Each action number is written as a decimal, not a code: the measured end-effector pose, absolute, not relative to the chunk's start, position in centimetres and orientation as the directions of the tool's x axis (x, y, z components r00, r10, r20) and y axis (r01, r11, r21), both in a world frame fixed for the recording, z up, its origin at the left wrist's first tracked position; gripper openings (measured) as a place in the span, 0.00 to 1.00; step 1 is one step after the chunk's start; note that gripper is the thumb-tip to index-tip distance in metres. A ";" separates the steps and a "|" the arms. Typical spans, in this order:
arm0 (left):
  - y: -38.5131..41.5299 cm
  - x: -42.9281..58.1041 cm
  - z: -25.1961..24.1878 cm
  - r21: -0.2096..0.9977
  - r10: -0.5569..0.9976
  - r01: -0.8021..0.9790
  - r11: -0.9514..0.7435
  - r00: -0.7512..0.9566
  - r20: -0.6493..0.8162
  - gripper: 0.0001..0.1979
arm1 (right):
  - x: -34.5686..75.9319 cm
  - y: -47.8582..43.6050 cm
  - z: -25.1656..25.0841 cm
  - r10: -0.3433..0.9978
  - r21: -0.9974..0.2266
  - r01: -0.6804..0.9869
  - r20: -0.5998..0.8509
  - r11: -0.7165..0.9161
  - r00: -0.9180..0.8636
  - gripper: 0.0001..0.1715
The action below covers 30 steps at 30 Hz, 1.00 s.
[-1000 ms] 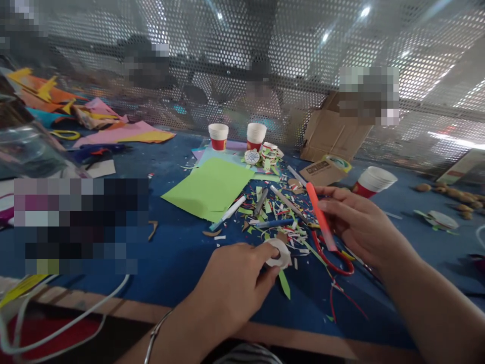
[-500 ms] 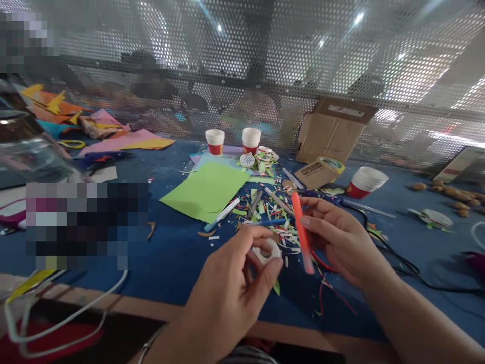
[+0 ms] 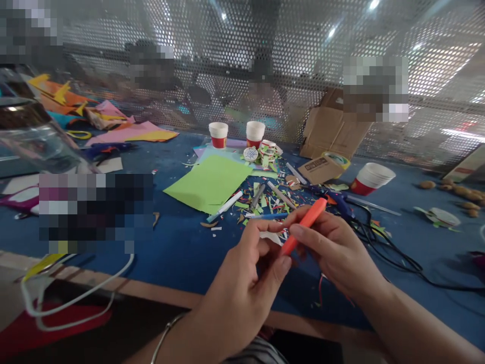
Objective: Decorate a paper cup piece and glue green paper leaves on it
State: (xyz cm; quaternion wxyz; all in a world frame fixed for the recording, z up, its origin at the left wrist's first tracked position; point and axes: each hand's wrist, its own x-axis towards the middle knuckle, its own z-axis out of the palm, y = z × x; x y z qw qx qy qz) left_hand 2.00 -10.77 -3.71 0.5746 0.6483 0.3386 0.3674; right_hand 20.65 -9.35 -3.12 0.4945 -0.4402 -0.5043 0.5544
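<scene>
My right hand [image 3: 335,250] grips an orange marker [image 3: 305,224] that slants up to the right. My left hand [image 3: 246,285] is closed in a pinch at the marker's lower end, thumb and fingers touching it; a bit of white paper shows just behind those fingers. Both hands hover over a blue table [image 3: 182,247] strewn with coloured paper scraps [image 3: 273,202]. Several pens [image 3: 227,205] lie among the scraps just beyond my hands.
A green paper sheet [image 3: 210,183] lies ahead. Two red-and-white paper cups [image 3: 219,134] stand at the back, a cup stack [image 3: 371,178] lies right, beside a cardboard box [image 3: 329,132]. Black cable [image 3: 382,242] runs right. A perforated metal screen closes the far side.
The left hand lifted off the table with the white piece and came to the marker. The right hand tilted the marker from pointing down to slanting up-right, and both hands met.
</scene>
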 end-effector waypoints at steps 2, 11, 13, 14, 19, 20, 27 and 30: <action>-10.8 1.6 -3.5 0.996 0.863 0.045 -0.081 0.502 0.048 0.15 | 20.8 -9.5 -3.0 0.992 -0.996 -0.085 -0.016 -0.027 -0.121 0.12; -11.8 0.0 -4.0 0.924 0.891 0.251 -0.290 0.422 0.165 0.11 | 19.2 -11.3 -3.1 0.993 -0.991 -0.130 -0.010 -0.025 -0.114 0.12; -12.2 -0.3 -4.0 0.958 0.897 0.210 -0.196 0.433 0.089 0.13 | 18.9 -11.5 -2.9 0.996 -0.991 -0.132 -0.020 -0.032 -0.087 0.12; -12.4 -0.5 -4.1 0.987 0.885 0.142 -0.075 0.466 0.000 0.14 | 18.9 -11.4 -2.7 0.998 -0.989 -0.140 -0.034 -0.042 -0.061 0.12; -13.1 -1.8 -4.6 0.809 0.761 -0.223 0.545 0.537 -0.364 0.16 | 21.7 -9.0 -1.9 0.920 -0.966 -0.241 -0.007 0.095 0.392 0.16; -13.1 -2.0 -4.7 0.795 0.789 -0.272 0.542 0.489 -0.371 0.13 | 22.2 -8.5 -2.0 0.914 -0.970 -0.220 0.001 0.099 0.406 0.15; -11.4 -2.2 -4.2 0.856 0.893 0.455 -0.244 0.449 0.016 0.17 | 21.7 -9.1 -3.2 0.952 -0.925 0.325 0.260 0.198 0.161 0.13; -10.5 -1.4 -4.1 0.511 0.788 0.648 -0.565 0.608 0.101 0.21 | 21.4 -9.8 -3.0 0.942 -0.826 0.490 0.333 0.279 0.026 0.12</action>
